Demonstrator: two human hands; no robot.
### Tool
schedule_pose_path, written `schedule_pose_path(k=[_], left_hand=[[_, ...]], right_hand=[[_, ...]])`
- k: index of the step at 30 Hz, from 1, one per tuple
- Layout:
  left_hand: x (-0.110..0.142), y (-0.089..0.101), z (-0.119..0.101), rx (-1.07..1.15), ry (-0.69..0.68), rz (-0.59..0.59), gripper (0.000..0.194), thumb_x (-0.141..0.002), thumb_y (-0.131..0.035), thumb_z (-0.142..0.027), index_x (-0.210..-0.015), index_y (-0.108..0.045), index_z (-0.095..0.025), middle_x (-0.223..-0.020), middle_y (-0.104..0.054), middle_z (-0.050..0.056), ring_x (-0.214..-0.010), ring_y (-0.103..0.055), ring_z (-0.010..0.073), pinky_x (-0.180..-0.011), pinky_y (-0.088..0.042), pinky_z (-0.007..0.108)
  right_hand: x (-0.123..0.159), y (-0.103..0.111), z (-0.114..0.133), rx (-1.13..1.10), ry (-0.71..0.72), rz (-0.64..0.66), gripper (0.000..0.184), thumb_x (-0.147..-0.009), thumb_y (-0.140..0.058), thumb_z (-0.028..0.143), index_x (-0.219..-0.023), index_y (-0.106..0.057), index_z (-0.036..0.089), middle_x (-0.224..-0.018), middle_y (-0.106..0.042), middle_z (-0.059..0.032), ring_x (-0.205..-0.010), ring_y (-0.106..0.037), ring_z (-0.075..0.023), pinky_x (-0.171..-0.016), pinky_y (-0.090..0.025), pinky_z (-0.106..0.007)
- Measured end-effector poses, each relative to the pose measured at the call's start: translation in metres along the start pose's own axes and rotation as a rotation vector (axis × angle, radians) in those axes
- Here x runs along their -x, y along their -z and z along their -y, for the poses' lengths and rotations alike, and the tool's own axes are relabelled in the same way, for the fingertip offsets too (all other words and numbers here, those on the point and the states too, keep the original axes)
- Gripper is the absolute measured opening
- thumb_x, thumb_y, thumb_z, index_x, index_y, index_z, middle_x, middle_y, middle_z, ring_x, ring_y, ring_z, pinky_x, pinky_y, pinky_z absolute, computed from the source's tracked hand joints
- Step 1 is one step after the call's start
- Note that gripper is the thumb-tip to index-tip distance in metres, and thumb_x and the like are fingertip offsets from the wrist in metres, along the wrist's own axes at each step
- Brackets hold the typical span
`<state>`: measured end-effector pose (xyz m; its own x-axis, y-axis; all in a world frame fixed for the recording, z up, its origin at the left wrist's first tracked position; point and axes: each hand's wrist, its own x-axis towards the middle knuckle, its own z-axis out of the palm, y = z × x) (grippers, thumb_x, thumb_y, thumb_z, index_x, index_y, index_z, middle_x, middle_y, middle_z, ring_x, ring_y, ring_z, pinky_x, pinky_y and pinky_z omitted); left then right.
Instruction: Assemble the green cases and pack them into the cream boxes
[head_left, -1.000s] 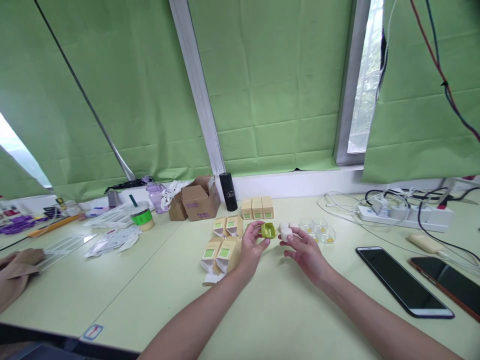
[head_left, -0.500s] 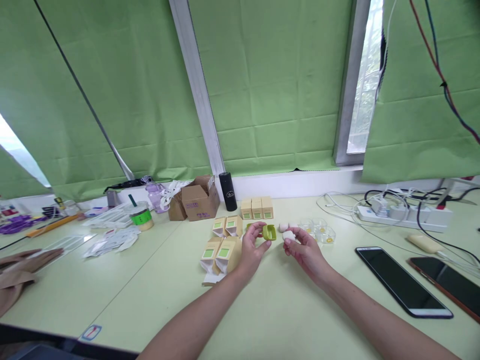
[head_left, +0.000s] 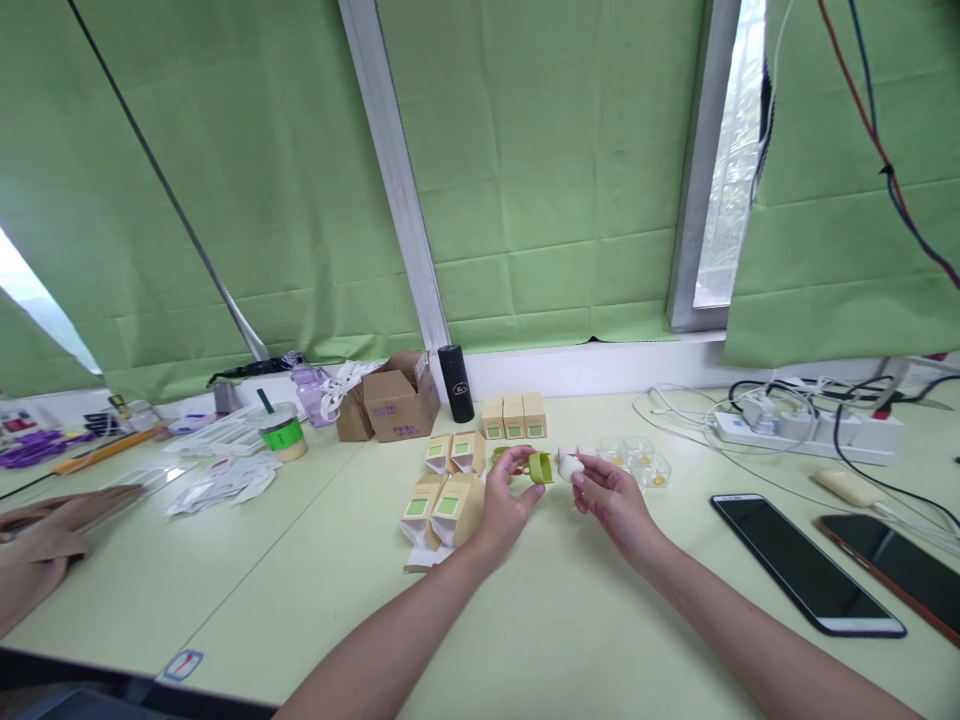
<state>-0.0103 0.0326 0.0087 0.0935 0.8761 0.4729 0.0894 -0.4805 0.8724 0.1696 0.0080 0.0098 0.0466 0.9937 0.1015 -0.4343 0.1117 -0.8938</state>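
Observation:
Between the fingers of my left hand (head_left: 508, 495) is a small green hollow holder (head_left: 540, 467), its opening turned toward the right. My right hand (head_left: 609, 492) pinches a small white rounded piece (head_left: 570, 467), which sits just to the right of the green holder, a slight gap apart. Behind my right fingers, another pale piece (head_left: 586, 452) is partly hidden. Clear plastic cups (head_left: 637, 455) with yellow spots inside stand beyond my right hand. Left of my left hand are several small kraft boxes (head_left: 457, 500) with green labels, some with white flaps open.
Three more kraft boxes (head_left: 514, 417) stand at the back near a black bottle (head_left: 456, 384) and an open cardboard box (head_left: 401, 400). Two phones (head_left: 806, 563) and a power strip (head_left: 810, 435) with cables lie right. A drink cup (head_left: 283, 434) stands left; another person's hand (head_left: 45, 550) is at far left.
The green holder has turned in my left fingers. My right hand has brought the white piece slightly left and up, closer to it. The other person's hand at far left has shifted.

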Motion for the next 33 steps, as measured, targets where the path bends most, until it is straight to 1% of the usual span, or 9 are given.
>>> schedule_pose_path(k=[2,4,8,13,16,21,26,33], left_hand=[[0.001,-0.001,-0.001,-0.032,-0.018,0.01,0.045,-0.074,-0.073,-0.008,-0.116,-0.064,-0.02,-0.121,-0.07,0.009,-0.114,-0.065,0.0252,-0.102,-0.044,0.041],[0.002,-0.001,-0.002,-0.061,-0.035,0.022,0.046,-0.073,-0.072,-0.006,-0.115,-0.065,-0.021,-0.121,-0.069,0.009,-0.113,-0.065,0.0243,-0.101,-0.046,0.041],[0.005,-0.003,-0.007,-0.099,-0.055,0.037,0.048,-0.071,-0.072,-0.003,-0.115,-0.068,-0.022,-0.122,-0.065,0.008,-0.114,-0.063,0.0241,-0.101,-0.048,0.041],[0.007,-0.004,-0.009,-0.127,-0.061,0.038,0.049,-0.07,-0.075,-0.003,-0.114,-0.07,-0.024,-0.121,-0.062,0.007,-0.115,-0.061,0.0251,-0.103,-0.047,0.044],[0.007,-0.004,-0.01,-0.136,-0.058,0.036,0.049,-0.07,-0.077,-0.004,-0.114,-0.071,-0.025,-0.121,-0.06,0.007,-0.116,-0.06,0.0257,-0.105,-0.047,0.045],[0.007,-0.004,-0.013,-0.147,-0.045,0.02,0.049,-0.068,-0.079,-0.004,-0.112,-0.073,-0.025,-0.118,-0.059,0.006,-0.116,-0.059,0.0259,-0.106,-0.046,0.045],[0.007,-0.005,-0.015,-0.147,-0.041,0.022,0.05,-0.068,-0.077,-0.003,-0.112,-0.073,-0.025,-0.117,-0.059,0.006,-0.114,-0.059,0.025,-0.104,-0.047,0.044],[0.008,-0.006,-0.015,-0.168,-0.024,0.02,0.049,-0.068,-0.079,-0.003,-0.112,-0.073,-0.026,-0.118,-0.058,0.006,-0.113,-0.059,0.0249,-0.106,-0.045,0.045]], right_hand=[[0.0,0.0,0.0,0.072,0.039,-0.009,0.058,-0.062,-0.092,0.049,-0.106,-0.075,0.015,-0.076,-0.065,-0.0008,-0.057,-0.049,-0.0102,-0.053,-0.042,-0.027],[0.0,0.001,0.0,0.139,0.067,-0.01,0.059,-0.064,-0.091,0.053,-0.106,-0.075,0.015,-0.076,-0.064,-0.0009,-0.056,-0.048,-0.0103,-0.053,-0.042,-0.028],[0.0,0.002,-0.004,0.218,0.102,0.011,0.059,-0.068,-0.087,0.058,-0.106,-0.077,0.014,-0.079,-0.067,-0.0032,-0.055,-0.046,-0.01,-0.052,-0.04,-0.027],[-0.002,0.003,-0.007,0.253,0.131,0.035,0.056,-0.069,-0.086,0.059,-0.101,-0.078,0.014,-0.08,-0.069,-0.0047,-0.054,-0.046,-0.0102,-0.05,-0.039,-0.027],[-0.002,0.002,-0.006,0.268,0.149,0.039,0.054,-0.07,-0.085,0.06,-0.097,-0.079,0.014,-0.073,-0.067,-0.0031,-0.053,-0.046,-0.0105,-0.05,-0.039,-0.027],[0.0,0.002,-0.002,0.269,0.172,0.03,0.054,-0.07,-0.084,0.062,-0.095,-0.08,0.014,-0.07,-0.064,-0.0024,-0.054,-0.049,-0.0119,-0.051,-0.043,-0.028],[0.001,0.002,-0.001,0.293,0.169,0.003,0.057,-0.071,-0.081,0.067,-0.093,-0.08,0.014,-0.064,-0.061,-0.0014,-0.052,-0.05,-0.0124,-0.052,-0.043,-0.029],[0.002,0.002,-0.002,0.322,0.179,0.033,0.056,-0.075,-0.078,0.066,-0.094,-0.079,0.014,-0.066,-0.062,-0.0017,-0.054,-0.05,-0.0131,-0.054,-0.043,-0.028]])
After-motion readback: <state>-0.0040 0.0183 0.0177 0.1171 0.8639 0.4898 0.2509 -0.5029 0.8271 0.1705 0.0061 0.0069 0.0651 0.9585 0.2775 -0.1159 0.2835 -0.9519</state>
